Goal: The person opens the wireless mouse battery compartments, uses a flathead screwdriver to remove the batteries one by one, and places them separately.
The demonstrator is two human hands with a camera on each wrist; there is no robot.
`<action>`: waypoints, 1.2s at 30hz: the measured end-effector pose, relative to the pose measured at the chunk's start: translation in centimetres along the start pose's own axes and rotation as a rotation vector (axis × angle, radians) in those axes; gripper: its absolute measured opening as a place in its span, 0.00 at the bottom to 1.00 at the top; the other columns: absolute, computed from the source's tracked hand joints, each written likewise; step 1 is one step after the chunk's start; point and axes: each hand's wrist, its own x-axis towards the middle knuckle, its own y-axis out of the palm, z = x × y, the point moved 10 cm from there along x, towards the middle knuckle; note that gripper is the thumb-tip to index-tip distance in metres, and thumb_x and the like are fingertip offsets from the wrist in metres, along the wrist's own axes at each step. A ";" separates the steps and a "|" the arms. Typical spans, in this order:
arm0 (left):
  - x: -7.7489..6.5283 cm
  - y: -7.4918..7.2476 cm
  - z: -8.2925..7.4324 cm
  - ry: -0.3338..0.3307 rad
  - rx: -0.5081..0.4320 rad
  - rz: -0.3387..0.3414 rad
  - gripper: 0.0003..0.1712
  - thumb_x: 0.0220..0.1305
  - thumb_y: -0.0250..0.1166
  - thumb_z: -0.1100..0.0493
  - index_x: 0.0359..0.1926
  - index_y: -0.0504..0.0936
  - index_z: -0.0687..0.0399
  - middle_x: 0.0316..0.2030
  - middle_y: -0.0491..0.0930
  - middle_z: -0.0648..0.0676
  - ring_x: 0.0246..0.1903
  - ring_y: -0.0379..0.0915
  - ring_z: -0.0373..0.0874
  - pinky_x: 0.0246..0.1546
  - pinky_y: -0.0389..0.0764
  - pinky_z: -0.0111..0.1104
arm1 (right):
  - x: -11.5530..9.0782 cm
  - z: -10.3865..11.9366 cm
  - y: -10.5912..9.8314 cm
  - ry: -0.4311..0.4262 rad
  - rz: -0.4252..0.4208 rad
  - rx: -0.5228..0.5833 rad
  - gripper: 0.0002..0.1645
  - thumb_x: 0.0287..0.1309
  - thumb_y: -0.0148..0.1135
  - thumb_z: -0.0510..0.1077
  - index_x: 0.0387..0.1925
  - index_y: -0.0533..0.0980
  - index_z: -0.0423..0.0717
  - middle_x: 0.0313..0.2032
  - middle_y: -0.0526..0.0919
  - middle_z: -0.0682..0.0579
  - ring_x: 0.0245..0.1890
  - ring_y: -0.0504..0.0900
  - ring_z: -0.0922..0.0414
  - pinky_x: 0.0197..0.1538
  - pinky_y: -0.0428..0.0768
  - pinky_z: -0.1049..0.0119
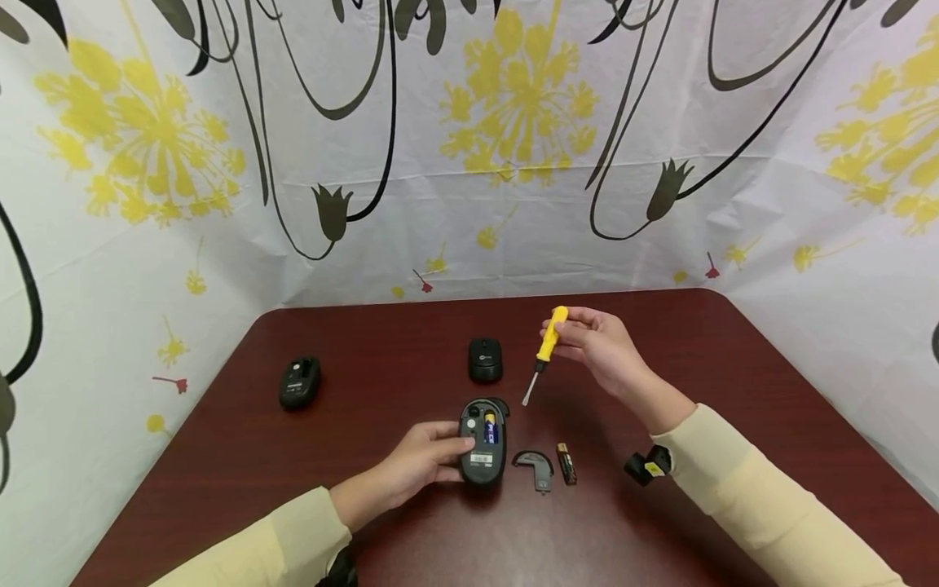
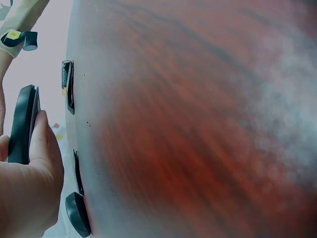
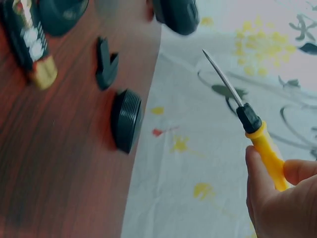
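Note:
In the head view, my left hand (image 1: 421, 458) grips a black computer mouse (image 1: 480, 469), its underside facing up. A blue-and-gold battery (image 1: 491, 428) sits in the mouse's uncovered compartment. To the right and higher, my right hand (image 1: 603, 349) holds a screwdriver by its yellow handle (image 3: 268, 153), with the metal tip pointing down and apart from the mouse. On the table right of the held mouse lie a grey curved battery cover (image 1: 539, 469) and a black-and-gold battery (image 1: 566, 465). A dark curved piece (image 1: 502, 405) is partly hidden behind the held mouse.
A black mouse (image 1: 485, 360) stands top side up farther back. At the table's left lies another mouse (image 1: 299, 383), underside up. The dark red table (image 1: 396, 359) ends at a patterned cloth (image 1: 440, 220) behind. A black wrist camera (image 1: 649, 465) hangs below the right sleeve.

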 end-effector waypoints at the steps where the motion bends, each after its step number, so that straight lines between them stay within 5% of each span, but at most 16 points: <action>1: 0.0 0.0 0.0 0.001 0.000 0.001 0.29 0.56 0.61 0.59 0.55 0.66 0.71 0.44 0.75 0.64 0.41 0.74 0.53 0.38 0.77 0.41 | -0.3 0.3 0.4 -0.029 0.003 -0.007 0.25 0.58 0.55 0.40 0.54 0.62 0.33 0.48 0.72 0.39 0.47 0.75 0.51 0.50 0.69 0.52; 12: 0.1 0.4 -0.2 0.003 0.001 0.019 0.27 0.57 0.61 0.59 0.54 0.67 0.71 0.43 0.75 0.64 0.41 0.74 0.52 0.37 0.77 0.41 | -3.5 3.7 5.0 -0.383 0.068 -0.139 0.16 0.58 0.53 0.37 0.48 0.67 0.36 0.43 0.75 0.39 0.43 0.77 0.50 0.43 0.75 0.56; 18: 0.2 0.6 -0.2 -0.005 0.002 0.024 0.27 0.57 0.61 0.59 0.53 0.67 0.71 0.43 0.75 0.64 0.41 0.74 0.52 0.37 0.77 0.41 | -5.5 5.4 7.2 -0.496 0.095 -0.258 0.14 0.57 0.51 0.31 0.46 0.67 0.34 0.42 0.75 0.35 0.40 0.77 0.48 0.40 0.77 0.65; 26: 0.3 0.5 -0.2 -0.003 0.007 0.018 0.26 0.57 0.61 0.59 0.52 0.68 0.71 0.42 0.76 0.64 0.39 0.75 0.52 0.36 0.77 0.41 | -7.6 6.5 9.4 -0.658 0.129 -0.414 0.15 0.53 0.53 0.26 0.44 0.69 0.35 0.38 0.78 0.44 0.32 0.77 0.48 0.30 0.76 0.67; 36: 0.2 0.6 -0.6 -0.007 0.017 0.036 0.26 0.59 0.59 0.57 0.53 0.68 0.71 0.44 0.75 0.64 0.41 0.75 0.51 0.38 0.77 0.41 | -10.6 6.6 12.4 -0.985 0.303 -0.538 0.21 0.45 0.56 0.21 0.44 0.69 0.33 0.41 0.77 0.45 0.30 0.78 0.55 0.30 0.77 0.69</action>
